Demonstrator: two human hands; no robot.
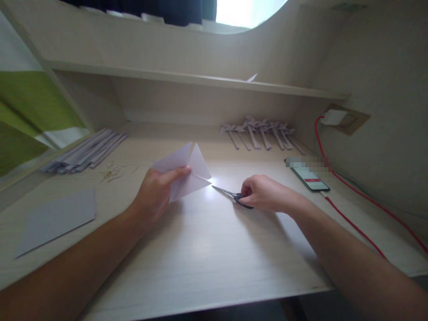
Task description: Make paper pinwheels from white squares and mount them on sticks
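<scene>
Between the thumb and fingers of my left hand (158,189) is a white sheet of paper (199,165), held up off the desk. Slits run inward from its corners, and the thumb presses near its middle. My right hand (262,192) grips a pair of scissors (230,193) by the dark handles. The scissor blades look closed and point left, their tip just short of the paper's right corner. Fingers of the left hand behind the sheet are hidden.
Paper pinwheels (264,131) on sticks lie at the back right. Rolled paper sticks (87,151) are piled at the left, near small pale pieces (112,171) and a stack of paper (60,218). A phone (309,176) with a red cable (354,232) lies at the right. A shelf (187,78) spans the back.
</scene>
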